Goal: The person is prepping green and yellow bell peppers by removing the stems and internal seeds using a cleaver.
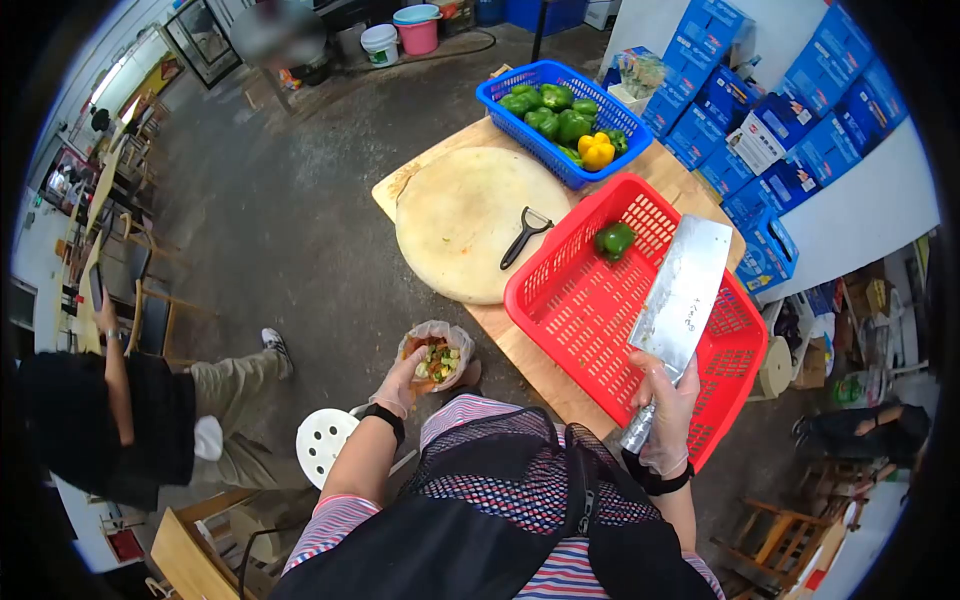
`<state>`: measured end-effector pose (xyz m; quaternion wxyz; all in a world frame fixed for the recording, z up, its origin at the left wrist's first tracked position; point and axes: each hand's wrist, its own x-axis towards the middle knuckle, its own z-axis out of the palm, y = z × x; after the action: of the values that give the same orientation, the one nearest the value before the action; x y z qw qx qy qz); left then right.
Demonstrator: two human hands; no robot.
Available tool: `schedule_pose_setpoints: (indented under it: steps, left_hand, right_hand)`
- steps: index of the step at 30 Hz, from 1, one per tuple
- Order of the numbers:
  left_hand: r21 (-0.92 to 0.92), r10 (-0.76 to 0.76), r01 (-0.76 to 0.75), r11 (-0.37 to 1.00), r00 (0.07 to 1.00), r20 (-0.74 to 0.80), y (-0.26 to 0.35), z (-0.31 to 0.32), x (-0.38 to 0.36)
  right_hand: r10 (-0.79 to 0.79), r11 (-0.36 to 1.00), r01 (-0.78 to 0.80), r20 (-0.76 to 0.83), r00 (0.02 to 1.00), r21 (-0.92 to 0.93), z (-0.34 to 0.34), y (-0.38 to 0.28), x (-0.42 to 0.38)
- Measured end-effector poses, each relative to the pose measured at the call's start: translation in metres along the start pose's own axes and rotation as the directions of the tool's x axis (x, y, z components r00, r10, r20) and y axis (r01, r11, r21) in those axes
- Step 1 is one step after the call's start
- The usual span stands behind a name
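My right hand [667, 412], in a clear glove, grips a cleaver [683, 290] by its metal handle. The broad blade points up and away over a red plastic basket [560, 345]. One green bell pepper [614, 241] lies at that basket's far end. Low on the left, my gloved left hand [397, 388] is at the near side of a clear plastic bag [463, 345] with chopped vegetable scraps [440, 362] inside. Its fingers are partly hidden, and I cannot make out their grip. A black peeler [522, 240] rests on a round cutting board [465, 210].
A blue basket [500, 98] of green peppers and one yellow pepper [596, 151] stands at the table's far end. Blue boxes [700, 130] are stacked on the right. A white stool [325, 445] is by my left arm, with another person [110, 420] farther left.
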<state>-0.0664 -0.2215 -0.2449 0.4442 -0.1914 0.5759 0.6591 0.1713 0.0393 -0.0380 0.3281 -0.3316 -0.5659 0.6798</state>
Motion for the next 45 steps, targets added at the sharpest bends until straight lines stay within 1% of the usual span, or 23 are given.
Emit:
schedule_pose_setpoints:
  steps: [2,3,4,5,6,7,8,12,14,16,17,19,20,22,25,28,30,34,36,37,39,43,45]
  left_hand:
    - [0.198,-0.017,0.043,0.979,0.992,-0.128,0.023,0.025,-0.024]
    - [0.168,0.086,-0.091,0.982,0.996,0.037,0.027,0.029,-0.024]
    - [0.158,0.284,-0.288,0.945,0.958,0.046,0.021,0.03,-0.011]
    - [0.474,0.534,-0.455,0.754,0.845,-0.038,0.018,0.034,0.002]
    - [0.736,0.762,-0.505,0.45,0.648,-0.021,0.032,0.055,-0.008]
    - [0.695,0.823,-0.619,0.366,0.563,0.069,0.054,0.085,-0.031]
    - [0.666,0.858,-0.713,0.219,0.465,0.216,0.07,0.106,-0.043]
    - [0.339,0.662,-0.928,0.157,0.353,0.66,0.114,0.206,-0.066]
    - [0.234,0.522,-0.97,-0.061,0.169,0.836,0.118,0.254,-0.051]
    - [0.237,0.308,-0.962,-0.137,0.186,0.933,0.114,0.302,-0.026]
    - [0.213,0.289,-0.967,-0.138,0.166,0.943,0.111,0.324,-0.017]
    - [0.573,0.218,-0.767,-0.29,0.53,0.82,0.102,0.365,0.005]
    - [0.652,0.235,-0.674,-0.347,0.611,0.756,0.092,0.385,0.03]
    - [0.779,0.195,-0.584,-0.228,0.757,0.624,0.082,0.409,0.059]
    - [0.893,0.223,-0.408,-0.188,0.868,0.443,0.064,0.425,0.078]
    - [0.923,0.379,-0.329,-0.2,0.842,0.383,0.042,0.426,0.1]
    - [0.937,0.303,-0.307,-0.166,0.889,0.344,0.046,0.422,0.099]
    - [0.955,0.321,-0.254,-0.151,0.901,0.291,0.041,0.41,0.07]
    - [0.941,0.275,-0.307,-0.145,0.901,0.336,0.039,0.402,0.059]
    - [0.916,0.171,-0.371,-0.151,0.903,0.394,0.037,0.4,0.06]
    - [0.863,-0.05,-0.496,-0.099,0.868,0.493,0.04,0.398,0.054]
    - [0.813,-0.171,-0.57,-0.123,0.819,0.548,0.028,0.403,0.043]
    - [0.509,-0.212,-0.691,0.513,0.473,0.855,0.027,0.393,0.028]
  right_hand:
    - [-0.025,0.999,0.026,-0.029,0.999,0.019,0.0,-0.002,-0.005]
    - [-0.017,1.0,0.019,-0.055,0.998,0.022,-0.002,-0.002,-0.008]
    - [-0.017,0.999,0.019,-0.086,0.996,0.027,-0.005,-0.003,-0.01]
    - [-0.041,0.999,0.045,-0.116,0.992,0.03,-0.009,-0.002,-0.011]
    - [-0.035,0.999,0.038,-0.135,0.99,0.018,-0.013,0.001,-0.013]
    - [-0.028,1.0,0.029,-0.155,0.987,0.007,-0.016,0.002,-0.014]
    - [-0.053,0.998,0.056,-0.19,0.98,0.01,-0.018,0.002,-0.015]
    - [-0.052,0.997,0.068,-0.291,0.955,0.047,-0.018,-0.001,-0.025]
    - [-0.073,0.997,0.082,-0.357,0.931,0.009,-0.018,-0.001,-0.032]
    - [-0.096,0.995,0.103,-0.421,0.902,-0.006,-0.018,-0.001,-0.04]
    - [-0.075,0.995,0.096,-0.456,0.887,0.022,-0.016,-0.003,-0.045]
    - [-0.047,0.993,0.098,-0.525,0.85,0.069,-0.01,-0.012,-0.055]
    - [-0.058,0.992,0.112,-0.552,0.832,0.064,-0.009,-0.014,-0.059]
    - [-0.04,0.997,0.074,-0.598,0.801,0.032,-0.009,-0.015,-0.069]
    - [-0.069,0.994,0.109,-0.671,0.738,0.017,-0.006,-0.014,-0.081]
    - [-0.063,0.99,0.132,-0.713,0.698,0.041,-0.002,-0.018,-0.09]
    - [-0.045,0.989,0.134,-0.733,0.678,0.064,0.001,-0.019,-0.093]
    - [-0.016,0.99,0.115,-0.736,0.676,0.084,0.0,-0.021,-0.095]
    - [-0.036,0.992,0.108,-0.667,0.744,0.066,-0.006,-0.018,-0.094]
    - [-0.044,0.992,0.111,-0.644,0.764,0.064,-0.008,-0.015,-0.091]
    - [-0.051,0.991,0.115,-0.627,0.777,0.063,-0.006,-0.024,-0.084]
    - [-0.132,0.979,0.194,-0.551,0.824,0.056,-0.015,-0.026,-0.076]
    - [-0.174,0.979,0.202,-0.519,0.837,-0.001,-0.017,-0.03,-0.07]
